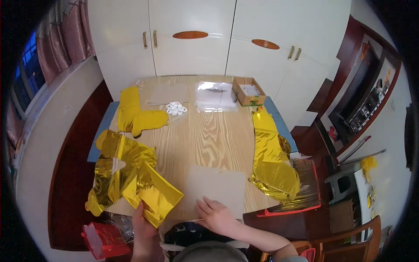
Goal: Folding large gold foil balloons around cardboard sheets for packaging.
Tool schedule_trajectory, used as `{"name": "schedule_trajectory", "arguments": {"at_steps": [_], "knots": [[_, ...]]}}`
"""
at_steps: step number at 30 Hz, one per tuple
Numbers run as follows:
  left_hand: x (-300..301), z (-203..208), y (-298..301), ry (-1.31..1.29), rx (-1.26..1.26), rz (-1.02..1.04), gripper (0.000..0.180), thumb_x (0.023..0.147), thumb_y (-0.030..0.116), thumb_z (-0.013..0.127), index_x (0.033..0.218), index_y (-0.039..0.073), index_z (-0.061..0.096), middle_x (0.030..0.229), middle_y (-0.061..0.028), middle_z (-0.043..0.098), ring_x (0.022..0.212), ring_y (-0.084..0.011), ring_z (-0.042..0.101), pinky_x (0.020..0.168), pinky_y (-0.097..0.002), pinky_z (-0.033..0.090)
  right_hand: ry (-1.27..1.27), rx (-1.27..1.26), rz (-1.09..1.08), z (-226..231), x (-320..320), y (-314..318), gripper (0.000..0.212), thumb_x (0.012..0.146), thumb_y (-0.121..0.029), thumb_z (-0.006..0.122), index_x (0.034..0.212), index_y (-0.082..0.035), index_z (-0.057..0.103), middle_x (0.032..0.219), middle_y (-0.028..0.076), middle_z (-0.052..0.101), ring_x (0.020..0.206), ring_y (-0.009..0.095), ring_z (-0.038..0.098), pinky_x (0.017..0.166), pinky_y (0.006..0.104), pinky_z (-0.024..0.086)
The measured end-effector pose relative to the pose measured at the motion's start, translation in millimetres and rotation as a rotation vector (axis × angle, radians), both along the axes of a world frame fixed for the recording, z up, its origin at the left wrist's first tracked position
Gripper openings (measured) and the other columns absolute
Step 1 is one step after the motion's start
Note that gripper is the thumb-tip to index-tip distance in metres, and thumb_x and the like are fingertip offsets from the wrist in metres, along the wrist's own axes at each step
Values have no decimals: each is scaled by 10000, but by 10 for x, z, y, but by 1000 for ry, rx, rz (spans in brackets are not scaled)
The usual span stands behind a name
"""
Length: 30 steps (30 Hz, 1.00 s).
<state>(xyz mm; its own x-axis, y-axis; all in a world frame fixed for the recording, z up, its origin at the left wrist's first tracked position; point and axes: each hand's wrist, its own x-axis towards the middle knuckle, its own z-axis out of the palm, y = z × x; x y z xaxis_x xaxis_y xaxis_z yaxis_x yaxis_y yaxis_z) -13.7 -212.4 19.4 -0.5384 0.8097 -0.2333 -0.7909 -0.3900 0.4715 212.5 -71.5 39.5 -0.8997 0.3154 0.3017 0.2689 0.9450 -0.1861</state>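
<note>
White cabinets (192, 56) stand behind a wood-grain table (209, 135). At its near edge, the left hand (144, 225) pinches folded gold foil (159, 192) extending beyond its fingers; the right hand (217, 216), fingers slightly spread, rests on a pale sheet (216, 184) reaching past its fingertips.

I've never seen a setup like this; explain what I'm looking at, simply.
There's no robot here: these are a person's own bare hands. The single picture comes from a wide fisheye camera on their head, looking down, so straight edges bend toward the rim.

The left hand holds folded gold foil; the right hand rests, fingers spread, at the near part of a beige sheet.

On the wood-grain table more gold foil shapes, perhaps flat balloons, lie at left and right. Toward the far side are white rings, clear plastic sleeves and an open cardboard box.
</note>
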Motion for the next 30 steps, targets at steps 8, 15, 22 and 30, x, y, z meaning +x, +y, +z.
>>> {"name": "schedule_trajectory", "arguments": {"at_steps": [8, 15, 22, 30], "knots": [[337, -61, 50, -78, -161, -154, 456, 1024, 235, 365, 1429, 32, 311, 1421, -180, 427, 1293, -355, 448, 1087, -524, 361, 30, 96, -50, 74, 167, 866, 438, 886, -339, 607, 1223, -59, 597, 1310, 150, 562, 1251, 280, 507, 1074, 469, 351], [537, -141, 195, -163, -171, -227, 450, 1032, 250, 350, 1430, 46, 302, 1416, -185, 425, 1297, -361, 444, 1072, -542, 378, -162, 160, -138, 13, 371, 551, 433, 878, -372, 610, 1169, -52, 621, 1144, 105, 610, 1090, 284, 571, 1023, 445, 394], [628, -221, 188, -123, -277, -274, 437, 1029, 221, 350, 1425, 41, 303, 1411, -185, 434, 1276, -362, 470, 1070, -544, 383, -132, 111, -79, 119, 382, 239, 316, 835, -265, 637, 1032, -19, 663, 1062, 96, 634, 986, 255, 600, 918, 409, 461], [866, -49, 223, -125, -317, -221, 371, 1038, 188, 346, 1382, 51, 359, 1354, -137, 483, 1235, -322, 500, 1050, -508, 403, -72, 20, -171, 13, 462, 51, 315, 839, -204, 627, 1092, -18, 630, 1105, 121, 644, 980, 257, 608, 850, 380, 502]]}}
